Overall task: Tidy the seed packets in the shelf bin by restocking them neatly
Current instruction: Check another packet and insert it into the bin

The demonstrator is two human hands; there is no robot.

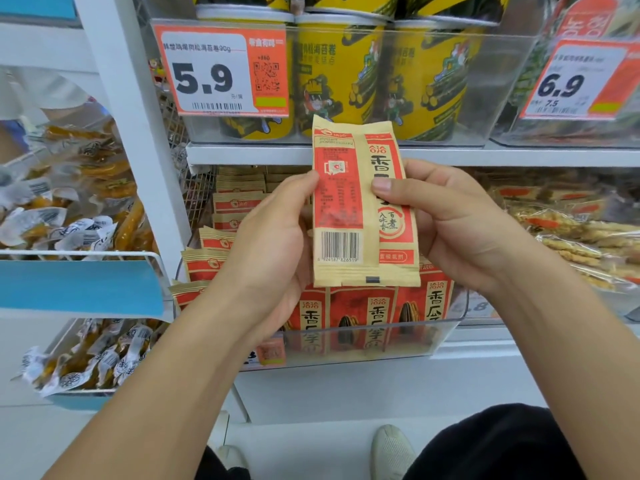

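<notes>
Kraft-paper flat seed packets (360, 209), two together, stand upright above the clear plastic bin (398, 337); left hand (273, 244) and right hand (446, 223) each pinch one long edge.

White shelf (450, 351) carries clear bin (398, 336); seed packets (375, 317) upright inside.

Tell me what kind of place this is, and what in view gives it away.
Most likely a snack aisle in a shop. Orange price tags hang on the shelf bins, yellow tubs stand in identical rows, and a clear bin holds matching seed packets like the ones in the person's hands.
</notes>
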